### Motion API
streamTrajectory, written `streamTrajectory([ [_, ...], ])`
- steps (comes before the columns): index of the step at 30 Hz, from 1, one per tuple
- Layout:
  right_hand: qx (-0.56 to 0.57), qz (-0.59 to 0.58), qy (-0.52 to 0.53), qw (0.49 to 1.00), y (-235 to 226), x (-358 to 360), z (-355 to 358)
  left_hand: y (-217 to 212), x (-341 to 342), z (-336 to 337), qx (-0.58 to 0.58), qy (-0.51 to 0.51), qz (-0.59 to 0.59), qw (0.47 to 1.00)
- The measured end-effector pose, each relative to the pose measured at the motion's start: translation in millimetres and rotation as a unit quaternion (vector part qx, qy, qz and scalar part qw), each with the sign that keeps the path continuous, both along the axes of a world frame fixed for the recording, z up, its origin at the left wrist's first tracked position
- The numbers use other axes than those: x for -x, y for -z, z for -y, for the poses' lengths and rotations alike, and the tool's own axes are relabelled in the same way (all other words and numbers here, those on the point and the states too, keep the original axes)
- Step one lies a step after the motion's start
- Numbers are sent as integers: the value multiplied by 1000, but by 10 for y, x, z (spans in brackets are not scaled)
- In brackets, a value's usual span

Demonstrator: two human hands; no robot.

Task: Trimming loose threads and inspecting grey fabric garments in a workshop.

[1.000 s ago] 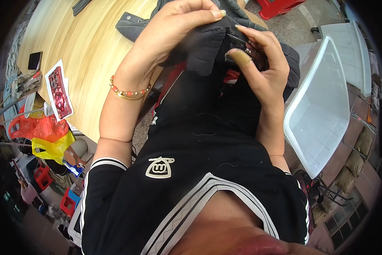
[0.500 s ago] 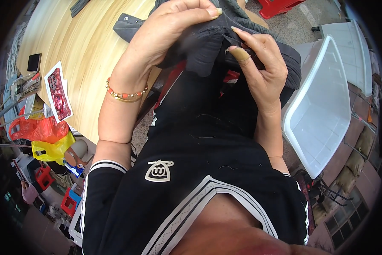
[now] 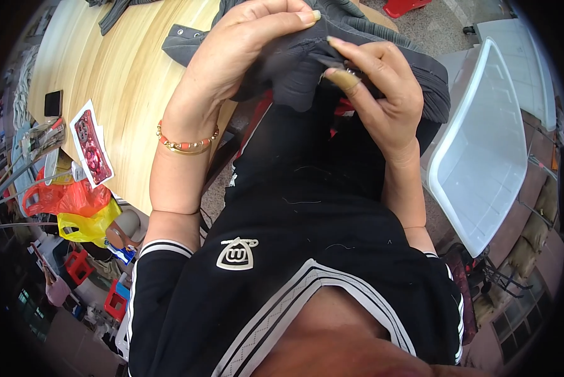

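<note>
A dark grey garment (image 3: 294, 81) with ribbed, gathered parts lies over the table's near edge and my lap. My left hand (image 3: 247, 41) pinches its cloth between thumb and fingers at a seam. Close to its right, my right hand (image 3: 382, 88) is closed around a small pointed tool (image 3: 330, 61) that looks like thread snips; most of it is hidden in the palm. Its tip is at the cloth. A tan cover wraps the right thumb. A garment tab (image 3: 180, 43) with metal eyelets sticks out left of my left hand.
The light wooden table (image 3: 125, 94) spans the left; on it are a black phone (image 3: 53, 103) and a red phone case on a white card (image 3: 92, 143). Red and yellow plastic bags (image 3: 87, 220) hang beyond its left edge. A large white plastic bin (image 3: 480, 157) stands at my right.
The view has shifted slightly. My right hand has moved a little toward my left hand, with the tool's tip turned across the cloth. My left hand keeps its pinch.
</note>
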State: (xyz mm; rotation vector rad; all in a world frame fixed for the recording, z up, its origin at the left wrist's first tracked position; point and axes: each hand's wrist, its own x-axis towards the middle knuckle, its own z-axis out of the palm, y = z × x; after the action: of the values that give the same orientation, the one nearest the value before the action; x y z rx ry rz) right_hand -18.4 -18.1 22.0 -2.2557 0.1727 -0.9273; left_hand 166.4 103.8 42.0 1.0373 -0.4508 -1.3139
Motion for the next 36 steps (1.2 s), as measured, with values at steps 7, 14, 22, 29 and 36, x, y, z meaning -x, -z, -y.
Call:
streamTrajectory([
  [7,-81,13,-68,994,-112,80,-35,147,-105,-32,28,-23,188,981],
  [14,-165,15,15,986,-2,37,-1,150,-144,-31,34,0,145,989],
  [22,-2,63,13,998,55,-16,-24,282,-72,168,351,51,99,930],
  [29,-18,54,47,997,69,-33,-90,18,89,38,172,-31,99,980],
  [36,-30,61,46,997,65,-70,-123,-152,207,-30,12,-104,102,989],
])
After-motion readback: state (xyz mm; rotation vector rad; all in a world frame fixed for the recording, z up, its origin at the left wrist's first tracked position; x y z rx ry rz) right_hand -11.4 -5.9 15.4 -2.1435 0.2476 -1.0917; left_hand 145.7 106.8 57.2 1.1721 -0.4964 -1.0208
